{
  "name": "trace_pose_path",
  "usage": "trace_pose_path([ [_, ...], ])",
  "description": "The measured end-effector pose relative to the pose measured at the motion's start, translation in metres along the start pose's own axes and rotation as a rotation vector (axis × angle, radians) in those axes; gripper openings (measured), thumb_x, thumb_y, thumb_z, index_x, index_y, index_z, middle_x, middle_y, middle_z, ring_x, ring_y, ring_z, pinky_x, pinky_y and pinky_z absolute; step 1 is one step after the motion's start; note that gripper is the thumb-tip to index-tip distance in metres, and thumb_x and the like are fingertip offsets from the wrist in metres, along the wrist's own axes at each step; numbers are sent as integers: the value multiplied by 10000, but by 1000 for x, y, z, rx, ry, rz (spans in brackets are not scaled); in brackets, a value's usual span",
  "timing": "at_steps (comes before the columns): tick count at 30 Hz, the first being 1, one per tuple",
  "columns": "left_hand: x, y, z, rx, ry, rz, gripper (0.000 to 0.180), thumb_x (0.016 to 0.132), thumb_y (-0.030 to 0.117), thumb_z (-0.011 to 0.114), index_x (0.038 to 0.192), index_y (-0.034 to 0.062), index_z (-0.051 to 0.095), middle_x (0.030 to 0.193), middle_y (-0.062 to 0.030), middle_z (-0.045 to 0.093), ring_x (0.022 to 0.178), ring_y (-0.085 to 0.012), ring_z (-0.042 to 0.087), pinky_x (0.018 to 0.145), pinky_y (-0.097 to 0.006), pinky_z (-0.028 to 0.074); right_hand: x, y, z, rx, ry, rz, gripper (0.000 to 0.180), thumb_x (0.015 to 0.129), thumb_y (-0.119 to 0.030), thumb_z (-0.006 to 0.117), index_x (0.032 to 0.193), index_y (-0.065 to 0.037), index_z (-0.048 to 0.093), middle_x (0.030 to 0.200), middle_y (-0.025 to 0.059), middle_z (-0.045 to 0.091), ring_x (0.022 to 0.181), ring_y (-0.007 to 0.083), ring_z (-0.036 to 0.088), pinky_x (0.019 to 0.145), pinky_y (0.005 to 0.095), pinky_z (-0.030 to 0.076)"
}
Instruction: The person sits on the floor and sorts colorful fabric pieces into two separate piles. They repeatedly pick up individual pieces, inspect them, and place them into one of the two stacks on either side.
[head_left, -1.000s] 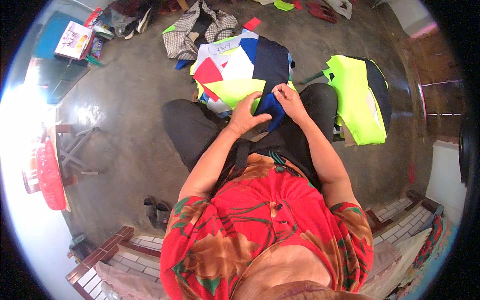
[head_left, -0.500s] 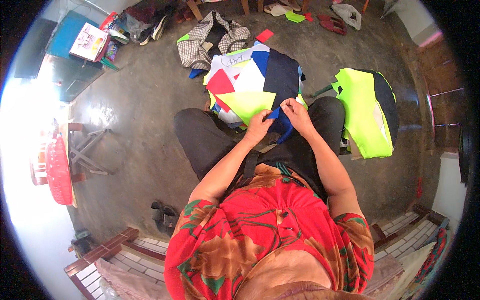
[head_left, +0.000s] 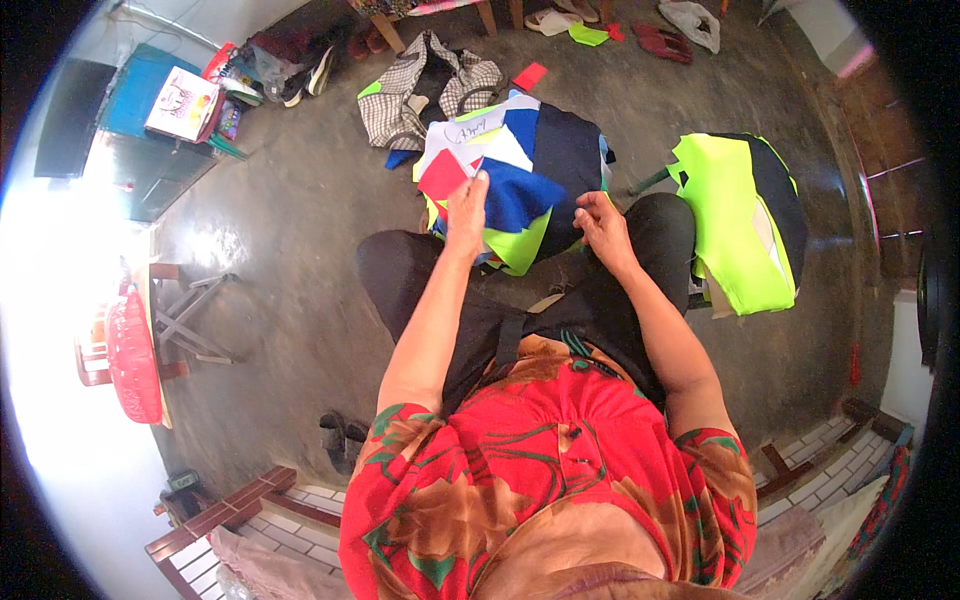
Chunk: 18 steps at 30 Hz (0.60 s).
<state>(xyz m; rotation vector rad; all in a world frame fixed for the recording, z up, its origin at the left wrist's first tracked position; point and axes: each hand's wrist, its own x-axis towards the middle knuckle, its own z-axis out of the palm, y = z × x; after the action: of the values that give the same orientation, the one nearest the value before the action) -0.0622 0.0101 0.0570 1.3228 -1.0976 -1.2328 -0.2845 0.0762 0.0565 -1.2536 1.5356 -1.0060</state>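
Note:
A pile of cloth scraps in white, red, blue, neon yellow and dark navy sits in front of my knees. Across the top of it lies a blue cloth piece (head_left: 522, 198), partly covering a neon yellow cloth piece (head_left: 520, 246). My left hand (head_left: 465, 222) grips the blue piece at its left edge, beside a red scrap (head_left: 441, 174); its fingertips are partly hidden. Right of the pile, close to the navy cloth (head_left: 566, 150), my right hand (head_left: 604, 232) is raised with fingers loosely bent and apart, holding nothing visible.
Neon yellow and black cloth (head_left: 728, 222) is heaped at my right. A checkered cloth bag (head_left: 395, 105) lies beyond the pile, near a red scrap (head_left: 530, 76) on the floor. At left stand a folding wooden stand (head_left: 195, 318) and a red inflated plastic item (head_left: 133, 358).
The blue piece, held between both hands near my lap, is now spread over the pile. My left hand has moved forward and left with it; my right hand has let go.

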Motion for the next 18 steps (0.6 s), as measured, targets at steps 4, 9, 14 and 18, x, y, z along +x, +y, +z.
trace_pose_path([
  [4, 41, 23, -4, -85, 58, 51, 329, 906, 348, 572, 835, 29, 605, 770, 43, 500, 704, -77, 411, 635, -256, 357, 2, 1, -3, -19, -1, 20, 178, 902, -143, 552, 1051, -52, 517, 785, 51, 595, 697, 112, 585, 542, 261, 482],
  [9, 89, 30, -15, -593, 59, 40, 427, 906, 334, 574, 1085, -54, 565, 1069, -98, 598, 974, -179, 568, 893, -305, 448, 6, 13, -1, 29, -38, -23, 141, 901, -134, 544, 1013, -49, 537, 789, 43, 595, 708, 104, 586, 552, 253, 486],
  [14, 74, -15, -16, -702, 197, -233, 372, 981, 296, 414, 1275, 68, 420, 1242, -109, 523, 1119, -283, 530, 953, -482, 435, 9, 11, 0, 0, -68, -15, 109, 902, -118, 539, 978, -41, 550, 796, 23, 593, 714, 91, 583, 552, 247, 485],
  [18, 43, -57, -8, -679, 276, -451, 307, 964, 213, 445, 1182, 5, 381, 1159, -198, 499, 1061, -390, 540, 802, -522, 517, 6, 9, -1, -10, -69, -13, 95, 902, -105, 535, 974, -46, 554, 798, 15, 595, 714, 86, 579, 553, 246, 479],
])
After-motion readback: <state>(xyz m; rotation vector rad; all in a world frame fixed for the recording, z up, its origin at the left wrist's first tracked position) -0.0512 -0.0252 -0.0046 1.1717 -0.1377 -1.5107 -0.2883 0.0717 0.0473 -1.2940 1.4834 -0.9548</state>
